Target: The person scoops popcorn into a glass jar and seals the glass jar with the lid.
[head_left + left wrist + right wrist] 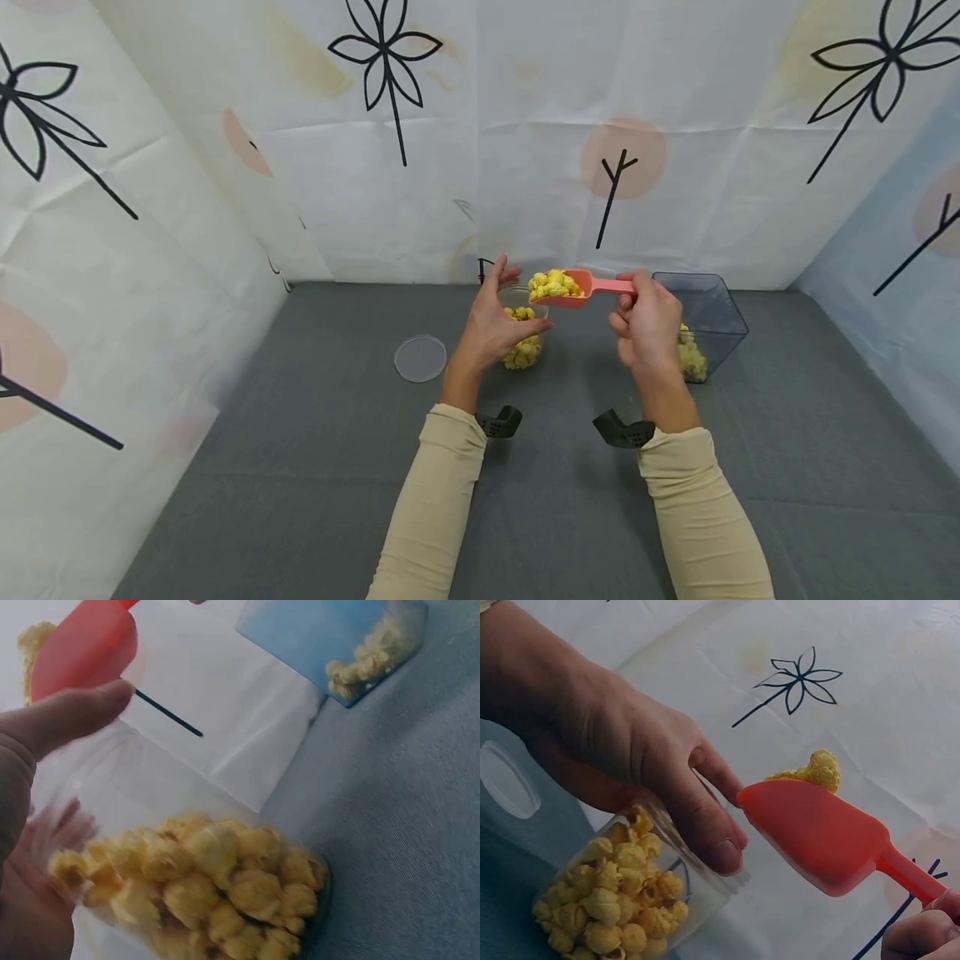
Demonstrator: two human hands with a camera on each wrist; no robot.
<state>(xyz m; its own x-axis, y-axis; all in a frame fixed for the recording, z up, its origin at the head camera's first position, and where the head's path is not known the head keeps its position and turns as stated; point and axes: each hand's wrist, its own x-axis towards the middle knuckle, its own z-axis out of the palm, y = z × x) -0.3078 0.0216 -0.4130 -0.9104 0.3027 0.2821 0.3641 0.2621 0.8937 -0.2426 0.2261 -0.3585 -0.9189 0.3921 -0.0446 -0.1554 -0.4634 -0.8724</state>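
Observation:
A clear jar partly filled with yellow popcorn stands on the grey table. My left hand holds it near the rim, thumb on the near side and fingers behind. The right hand grips the handle of a coral-red scoop, heaped with popcorn. The scoop is roughly level, its tip beside the jar's mouth and close to the left fingers. In the right wrist view the scoop hides most of its load.
A clear rectangular bin with some popcorn in it stands right, behind the right hand. A round clear lid lies flat left of the jar. White patterned cloth walls the table's back and sides.

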